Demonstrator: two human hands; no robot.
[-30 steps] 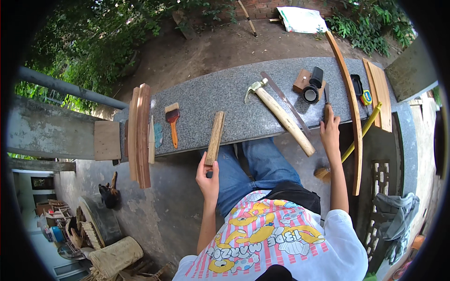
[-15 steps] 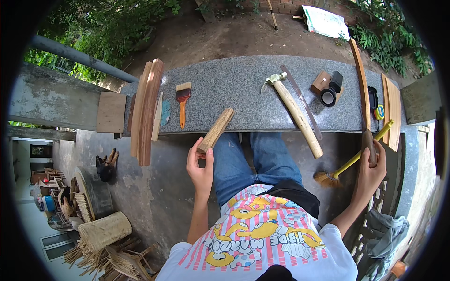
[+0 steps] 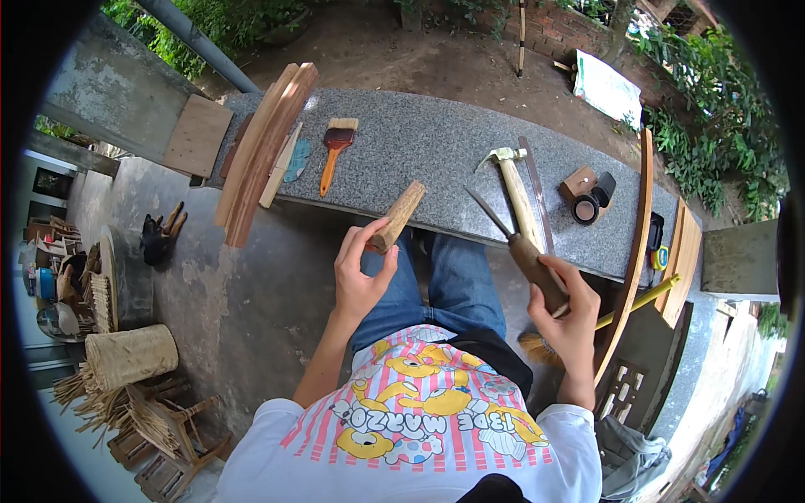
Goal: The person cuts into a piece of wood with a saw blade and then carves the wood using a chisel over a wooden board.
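My left hand (image 3: 362,277) pinches the lower end of a short, squared wooden block (image 3: 399,215), tilted up over the front edge of the stone bench. In my right hand (image 3: 573,312) is a wooden-handled tool with a narrow, pointed metal blade (image 3: 530,261). Its tip points up and left toward the block, and the two stay apart. Beyond the tool lies a claw hammer (image 3: 518,197), partly covered by it in this view. A thin dark metal strip (image 3: 537,189) rests beside the hammer.
On the granite bench (image 3: 419,121) are a paintbrush (image 3: 336,155), long wooden strips (image 3: 267,155), a small wooden box with a black round container (image 3: 589,201), and a tape measure (image 3: 660,256). One long strip (image 3: 639,226) overhangs the front edge near a yellow-handled brush (image 3: 641,300). A dog (image 3: 162,236) lies on the floor.
My right hand has moved left from beside the long strip, bringing the pointed tool near the block. My left hand still holds the block, now raised slightly. The whole view has turned.
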